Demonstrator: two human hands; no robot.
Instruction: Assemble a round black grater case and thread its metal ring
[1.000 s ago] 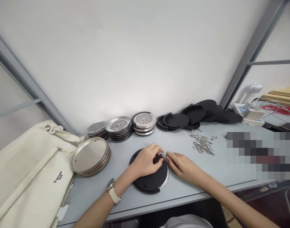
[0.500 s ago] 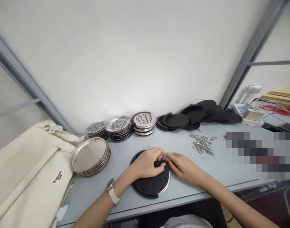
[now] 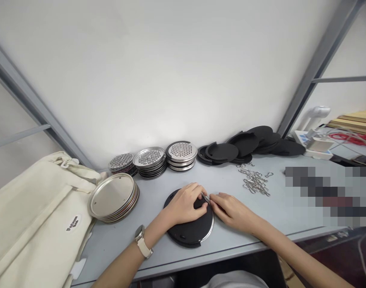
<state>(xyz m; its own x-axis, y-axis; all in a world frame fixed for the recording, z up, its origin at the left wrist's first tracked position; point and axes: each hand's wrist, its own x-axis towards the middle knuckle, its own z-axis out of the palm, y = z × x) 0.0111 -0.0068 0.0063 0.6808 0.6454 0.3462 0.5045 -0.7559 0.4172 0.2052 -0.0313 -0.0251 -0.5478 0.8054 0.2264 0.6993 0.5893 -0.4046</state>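
Observation:
A round black disc with a metal rim (image 3: 192, 228) lies flat on the grey table in front of me. My left hand (image 3: 184, 205) rests on top of it with its fingers curled down, pressing it. My right hand (image 3: 229, 210) sits at the disc's right edge, fingers pinched on a small metal clip (image 3: 205, 197) at the rim. The fingertips of both hands meet at that clip.
A pile of metal clips (image 3: 255, 182) lies right of centre. Black discs (image 3: 245, 145) are heaped at the back, beside stacks of perforated metal plates (image 3: 181, 154). Plain metal plates (image 3: 113, 197) are stacked left, next to a cream cloth bag (image 3: 33, 216). The table edge (image 3: 219, 256) runs near me.
The black disc shifted and turned slightly under my hands. Both hands stayed together at its upper right edge, with the clip between the fingertips.

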